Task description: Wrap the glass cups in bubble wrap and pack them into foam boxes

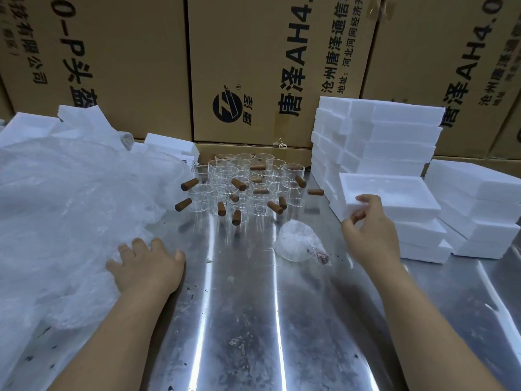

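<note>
Wrapped cup (298,244) L of R hand (366,231) on foam box (408,207).

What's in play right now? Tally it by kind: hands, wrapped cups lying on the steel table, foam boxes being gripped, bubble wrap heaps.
Hands: 2 (left hand, right hand)
Wrapped cup: 1
Foam box gripped by the right hand: 1
Bubble wrap heap: 1
Total: 5

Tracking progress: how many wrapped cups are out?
1: the wrapped cup lies on the table before the bare cups, beside the right hand. The bubble wrap heap may hide more.
</note>
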